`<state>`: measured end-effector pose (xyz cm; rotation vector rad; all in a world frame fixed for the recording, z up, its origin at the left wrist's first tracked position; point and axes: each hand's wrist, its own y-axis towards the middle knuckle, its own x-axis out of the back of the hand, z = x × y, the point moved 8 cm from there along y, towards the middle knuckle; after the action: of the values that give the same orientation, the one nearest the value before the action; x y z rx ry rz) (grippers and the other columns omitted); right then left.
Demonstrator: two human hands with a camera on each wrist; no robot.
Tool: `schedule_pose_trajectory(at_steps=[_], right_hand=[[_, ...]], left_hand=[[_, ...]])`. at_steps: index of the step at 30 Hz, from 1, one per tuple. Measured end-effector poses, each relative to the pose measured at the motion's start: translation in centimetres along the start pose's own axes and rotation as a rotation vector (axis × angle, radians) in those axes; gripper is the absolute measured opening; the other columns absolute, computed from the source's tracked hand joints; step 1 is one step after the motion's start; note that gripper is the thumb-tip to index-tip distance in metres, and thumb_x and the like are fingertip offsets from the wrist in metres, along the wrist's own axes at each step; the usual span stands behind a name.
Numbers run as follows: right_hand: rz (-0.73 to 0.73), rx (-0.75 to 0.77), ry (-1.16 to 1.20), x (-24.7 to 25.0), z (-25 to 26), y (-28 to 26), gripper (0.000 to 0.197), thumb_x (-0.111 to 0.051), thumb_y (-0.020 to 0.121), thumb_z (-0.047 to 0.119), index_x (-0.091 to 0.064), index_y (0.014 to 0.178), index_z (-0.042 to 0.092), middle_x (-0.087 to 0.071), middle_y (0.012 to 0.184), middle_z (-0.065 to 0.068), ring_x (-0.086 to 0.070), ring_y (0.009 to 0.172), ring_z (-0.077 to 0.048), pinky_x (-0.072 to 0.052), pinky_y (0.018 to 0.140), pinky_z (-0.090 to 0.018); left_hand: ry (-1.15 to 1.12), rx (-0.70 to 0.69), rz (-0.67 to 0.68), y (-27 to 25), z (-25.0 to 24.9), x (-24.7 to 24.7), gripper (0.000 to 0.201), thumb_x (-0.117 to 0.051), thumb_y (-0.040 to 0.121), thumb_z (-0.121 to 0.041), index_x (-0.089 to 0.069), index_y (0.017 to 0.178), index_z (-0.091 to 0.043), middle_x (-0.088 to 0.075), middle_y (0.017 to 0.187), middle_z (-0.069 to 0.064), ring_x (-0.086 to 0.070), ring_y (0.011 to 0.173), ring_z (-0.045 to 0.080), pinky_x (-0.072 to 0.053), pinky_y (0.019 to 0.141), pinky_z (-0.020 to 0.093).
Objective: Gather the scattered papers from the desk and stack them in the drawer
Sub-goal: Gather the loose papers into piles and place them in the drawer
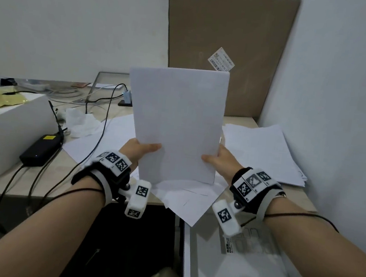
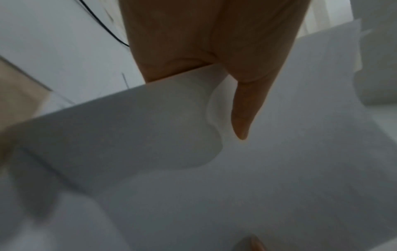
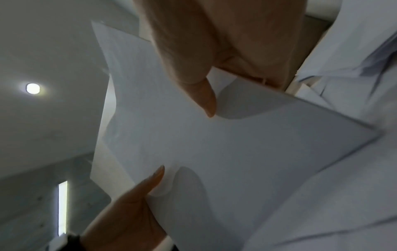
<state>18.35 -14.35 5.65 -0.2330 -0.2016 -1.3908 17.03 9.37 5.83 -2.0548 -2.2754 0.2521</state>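
Observation:
A stack of white papers [image 1: 177, 119] stands upright above the desk, held at both sides. My left hand [image 1: 139, 149] pinches its left edge, thumb on the front face. My right hand [image 1: 217, 161] pinches the right edge the same way. The left wrist view shows the left hand [image 2: 217, 56] with its thumb laid on the held papers [image 2: 257, 169]. In the right wrist view my right hand [image 3: 193, 59] has its thumb pressed on the held papers [image 3: 225, 144]. More loose sheets [image 1: 185, 197] lie flat on the desk below. Another spread pile of papers [image 1: 264, 151] lies at the right.
A tall cardboard box [image 1: 228, 41] stands against the wall behind. At the left are a white box [image 1: 4, 128], a black power adapter [image 1: 40, 150] and trailing cables [image 1: 103, 116]. A white cabinet top [image 1: 243, 268] sits below the desk edge at the right.

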Motion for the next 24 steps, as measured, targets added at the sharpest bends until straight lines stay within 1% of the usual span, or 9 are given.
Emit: schedule_pose_trajectory(at_steps=[2,4,6,8,11,14,18,22,24], right_hand=[[0.030,-0.032,-0.064,0.7,-1.0,-0.6,0.033,-0.057,0.090,0.008,-0.045,0.120,0.009,-0.059,0.122,-0.007,-0.058,0.109,-0.023,-0.047,0.097,-0.036],[0.027,-0.039,-0.122,1.9,-1.7,-1.4,0.024,-0.053,0.092,0.008,-0.049,0.116,0.008,-0.062,0.116,-0.008,-0.061,0.100,-0.022,-0.049,0.080,-0.029],[-0.022,-0.016,-0.127,3.5,-1.9,-2.4,0.010,-0.049,0.096,0.010,-0.054,0.104,0.008,-0.068,0.100,-0.008,-0.067,0.079,-0.016,-0.045,0.065,-0.025],[-0.128,0.020,-0.105,5.8,-1.8,-3.4,0.015,-0.044,0.098,0.010,-0.051,0.084,0.013,-0.069,0.080,-0.007,-0.065,0.055,-0.011,-0.042,0.051,-0.021],[-0.345,0.036,-0.069,10.5,-2.1,-4.6,0.022,-0.042,0.097,0.005,-0.051,0.078,0.013,-0.062,0.068,-0.009,-0.056,0.036,-0.003,-0.038,0.037,-0.014],[-0.526,-0.016,-0.048,15.5,-3.6,-5.4,0.021,-0.041,0.094,0.004,-0.057,0.082,0.007,-0.061,0.067,-0.009,-0.053,0.034,-0.001,-0.039,0.039,-0.014],[-0.701,-0.124,-0.056,20.6,-6.3,-6.5,0.023,-0.042,0.090,0.003,-0.064,0.095,0.000,-0.062,0.063,-0.005,-0.050,0.031,0.001,-0.043,0.052,-0.026],[-0.770,-0.205,-0.119,23.1,-8.2,-6.8,0.025,-0.039,0.090,0.002,-0.063,0.095,-0.002,-0.060,0.059,-0.001,-0.049,0.029,0.000,-0.046,0.043,-0.017],[-0.792,-0.255,-0.142,24.0,-9.3,-6.3,0.027,-0.040,0.090,0.005,-0.064,0.097,-0.004,-0.060,0.047,0.003,-0.052,0.031,-0.002,-0.050,0.052,-0.023]], left_hand=[[-0.020,-0.001,-0.035,0.0,0.1,0.0,0.045,-0.071,0.079,-0.003,-0.058,0.122,0.004,-0.064,0.120,0.018,-0.062,0.109,0.035,-0.046,0.100,0.051],[-0.046,-0.008,-0.062,0.3,-0.6,-0.3,0.042,-0.069,0.082,-0.002,-0.057,0.122,0.005,-0.064,0.121,0.019,-0.061,0.110,0.036,-0.046,0.100,0.051],[-0.081,0.011,-0.060,1.0,-1.2,-1.3,0.042,-0.066,0.085,-0.002,-0.055,0.125,0.005,-0.062,0.122,0.020,-0.060,0.112,0.037,-0.045,0.100,0.050],[-0.111,0.045,0.013,1.5,-1.4,-3.5,0.043,-0.060,0.089,-0.001,-0.052,0.130,0.003,-0.059,0.126,0.021,-0.057,0.115,0.038,-0.045,0.101,0.050],[-0.148,0.046,0.137,2.1,-1.2,-7.8,0.035,-0.052,0.094,-0.002,-0.052,0.129,0.001,-0.060,0.125,0.019,-0.060,0.108,0.034,-0.050,0.088,0.043],[-0.067,0.091,0.239,2.0,0.0,-12.3,0.015,-0.050,0.097,-0.006,-0.058,0.110,-0.007,-0.063,0.104,0.010,-0.062,0.082,0.020,-0.055,0.069,0.029],[0.110,0.169,0.394,1.7,2.7,-17.8,0.038,-0.053,0.092,0.002,-0.050,0.128,-0.011,-0.064,0.097,0.010,-0.066,0.073,0.021,-0.055,0.057,0.023],[0.191,0.184,0.357,2.8,4.4,-21.5,0.050,-0.051,0.091,0.009,-0.044,0.137,-0.007,-0.062,0.099,0.016,-0.070,0.055,0.015,-0.056,0.051,0.020],[0.206,0.203,0.327,3.5,5.2,-22.9,0.053,-0.051,0.090,0.012,-0.041,0.139,-0.005,-0.060,0.104,0.022,-0.068,0.049,0.015,-0.054,0.046,0.020]])
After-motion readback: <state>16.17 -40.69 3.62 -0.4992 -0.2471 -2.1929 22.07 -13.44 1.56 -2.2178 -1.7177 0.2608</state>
